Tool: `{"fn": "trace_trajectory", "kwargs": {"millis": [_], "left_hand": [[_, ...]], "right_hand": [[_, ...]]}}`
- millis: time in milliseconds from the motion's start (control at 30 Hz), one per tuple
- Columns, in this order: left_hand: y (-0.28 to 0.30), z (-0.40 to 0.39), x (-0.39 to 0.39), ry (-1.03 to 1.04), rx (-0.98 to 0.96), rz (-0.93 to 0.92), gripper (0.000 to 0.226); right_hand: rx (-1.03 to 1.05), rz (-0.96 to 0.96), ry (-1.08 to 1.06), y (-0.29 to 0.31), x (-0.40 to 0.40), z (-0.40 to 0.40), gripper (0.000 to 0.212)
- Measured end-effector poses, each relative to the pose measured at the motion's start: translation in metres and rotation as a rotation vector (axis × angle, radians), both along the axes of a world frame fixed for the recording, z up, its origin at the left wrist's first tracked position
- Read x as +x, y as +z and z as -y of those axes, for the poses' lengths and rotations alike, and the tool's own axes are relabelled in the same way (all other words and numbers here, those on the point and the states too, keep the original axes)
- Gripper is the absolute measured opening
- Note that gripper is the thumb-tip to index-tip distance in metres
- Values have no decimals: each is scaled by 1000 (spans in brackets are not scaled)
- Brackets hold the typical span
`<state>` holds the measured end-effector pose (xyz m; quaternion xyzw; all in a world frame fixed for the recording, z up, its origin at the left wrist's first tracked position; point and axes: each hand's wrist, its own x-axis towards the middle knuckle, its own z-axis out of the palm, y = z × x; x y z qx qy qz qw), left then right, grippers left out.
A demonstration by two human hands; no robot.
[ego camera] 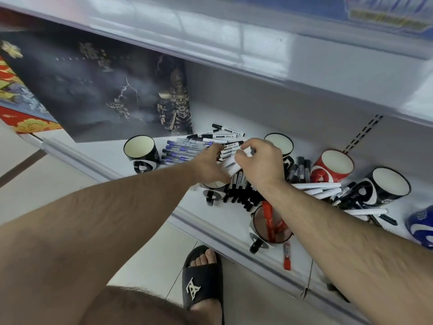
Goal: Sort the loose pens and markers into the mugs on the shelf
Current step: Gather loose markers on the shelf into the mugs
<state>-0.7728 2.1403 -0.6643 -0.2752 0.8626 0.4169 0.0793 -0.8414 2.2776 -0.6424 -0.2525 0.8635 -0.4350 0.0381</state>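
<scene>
Both hands meet above the shelf's middle. My right hand (260,160) grips a bundle of white markers (230,164). My left hand (210,164) has its fingers curled round the same bundle from the left. Under them stands a black-and-white mug (214,192) with black markers (241,186) leaning beside it. Blue pens (180,150) lie in a row behind, and white markers with black caps (222,134) lie further back. A front mug (269,228) holds red markers. One red marker (287,255) lies loose at the shelf edge.
Empty mugs stand around: black (140,153) at left, white-rimmed (280,143) behind my right hand, red (334,166), black (386,186) and blue (421,226) at right. More white markers (321,188) lie by the right mugs. A dark poster box (98,90) leans at left.
</scene>
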Motion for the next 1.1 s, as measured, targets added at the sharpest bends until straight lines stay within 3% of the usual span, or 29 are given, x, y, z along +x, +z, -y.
{"fn": "trace_trajectory", "kwargs": {"millis": [233, 433, 633, 767, 967, 1100], "left_hand": [[-11, 26, 19, 292, 77, 133, 77], [-22, 9, 29, 106, 79, 279, 70], [-30, 9, 45, -175, -172, 378, 56], [-39, 9, 55, -356, -394, 426, 52], [-42, 9, 64, -177, -466, 331, 25], [-47, 9, 77, -193, -423, 264, 22]], "right_hand": [[-92, -16, -2, -41, 7, -9, 17], [99, -72, 145, -57, 9, 1, 25], [462, 10, 395, -59, 3, 20, 24], [527, 55, 382, -56, 7, 33, 28], [491, 72, 412, -48, 25, 44, 21], [530, -6, 538, -39, 39, 45, 20]]}}
